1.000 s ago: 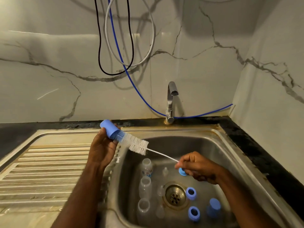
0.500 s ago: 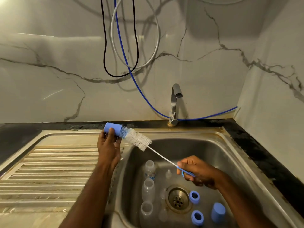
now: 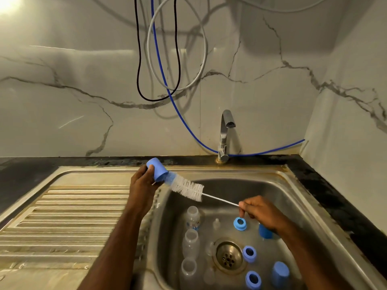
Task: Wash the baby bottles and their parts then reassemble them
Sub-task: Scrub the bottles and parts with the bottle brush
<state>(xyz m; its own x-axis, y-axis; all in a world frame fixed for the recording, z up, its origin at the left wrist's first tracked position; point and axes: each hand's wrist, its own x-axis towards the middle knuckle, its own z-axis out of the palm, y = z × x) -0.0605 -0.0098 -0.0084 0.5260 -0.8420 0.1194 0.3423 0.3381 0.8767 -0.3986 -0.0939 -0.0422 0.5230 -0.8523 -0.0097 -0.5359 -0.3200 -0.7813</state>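
Left hand (image 3: 144, 185) grips blue cap (image 3: 157, 170) above the sink (image 3: 293, 185) rim, fingers curled round it. Right hand (image 3: 259, 212) pinches bottle brush (image 3: 188, 189) by its wire stem. Cap: probably light, stiff, slick when wet; hold by the sides. Wire likely flexes.

sink (image 3: 278, 185) back half open, bottles (image 3: 190, 243) and rings (image 3: 249, 253) crowding its floor
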